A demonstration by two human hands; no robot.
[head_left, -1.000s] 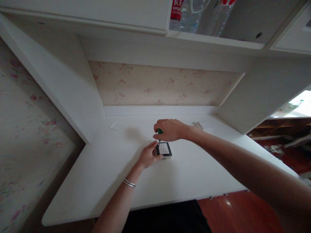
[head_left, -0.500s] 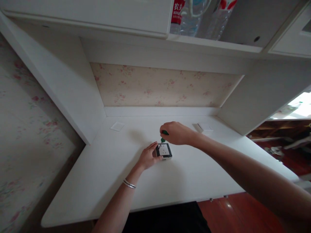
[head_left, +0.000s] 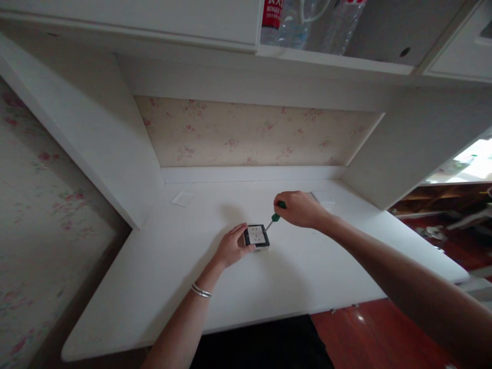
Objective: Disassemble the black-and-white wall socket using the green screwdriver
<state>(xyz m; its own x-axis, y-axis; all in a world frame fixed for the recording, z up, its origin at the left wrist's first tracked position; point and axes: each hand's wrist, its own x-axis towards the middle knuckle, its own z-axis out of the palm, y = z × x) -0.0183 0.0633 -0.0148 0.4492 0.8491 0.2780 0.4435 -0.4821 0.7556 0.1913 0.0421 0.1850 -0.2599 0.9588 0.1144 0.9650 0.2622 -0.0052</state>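
One wall socket (head_left: pixel 256 234), its white slotted face set in a dark rim on a pale box, lies face up on the white table (head_left: pixel 154 287), in front of me and about midway between the table's near and far edges. My left hand (head_left: pixel 232 247) is clamped on its left side, the thumb at the near edge and the fingers reaching to the far-left corner. My right hand (head_left: pixel 298 207) is closed around the green handle of a screwdriver (head_left: pixel 275 217), which slants down and left so that its tip meets the rim's right side. I cannot tell whether the tip sits in a screw; that spot is too small.

I judge the step in hand to be driver work on the rim's right side, though I can't say which way any screw would turn. To my mind the next move calls for a more upright shaft, a well-seated tip and a firm left hold against twisting.

Farther out, a thin square frame (head_left: pixel 183 199) lies toward the back left of the table, and a flat white piece (head_left: pixel 324 197) beyond my right wrist. Above, bottles (head_left: pixel 294 28) stand on a shelf (head_left: pixel 369 61).
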